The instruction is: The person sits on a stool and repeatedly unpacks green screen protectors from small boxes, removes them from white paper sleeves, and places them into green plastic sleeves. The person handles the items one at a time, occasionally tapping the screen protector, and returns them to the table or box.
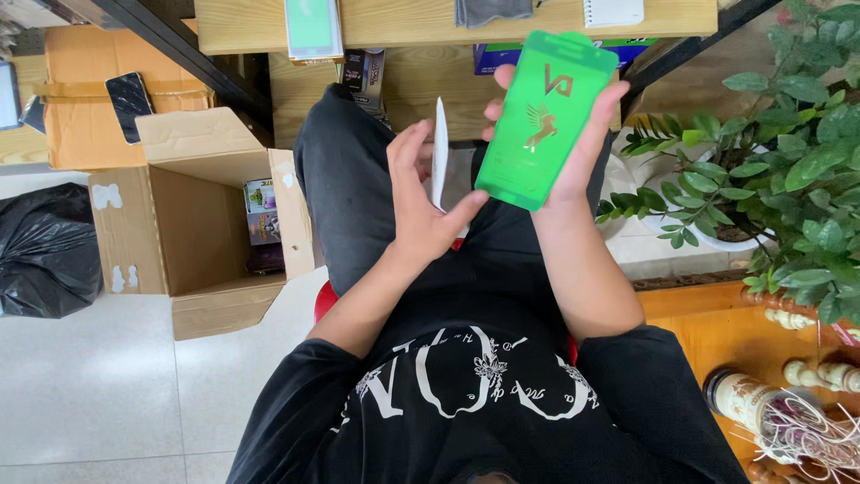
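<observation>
I see the right hand [573, 152] holding up a green screen-protector sleeve [544, 121], a flat, slim rectangle with rounded corners and a pale gold winged figure and mark printed on its face. It sits above the lap, tilted a little so its top leans toward the wooden shelf [421, 22]. The fingers are curled round its far edge and the thumb presses the near long edge, so the grip is closed on the sleeve with the printed face left bare.

The left hand [421, 202] is just beside it, fingers spread and loosely bent, pinching a thin white card [440, 152] that I see edge-on, standing nearly upright. The thumb tip reaches toward the sleeve's lower corner; I cannot tell whether it touches.

For room: the sleeve's upper edge is near the shelf's front lip, and the black metal brace [690, 45] runs close on the right. The potted plant [788, 152] crowds the right side, its leaves near the right forearm. To the left, past the black trouser leg [349, 179], stands an open cardboard box [206, 224], well apart from the hands, with a black bin bag [45, 251] beyond it and pale tiled floor [90, 385] lying between.
</observation>
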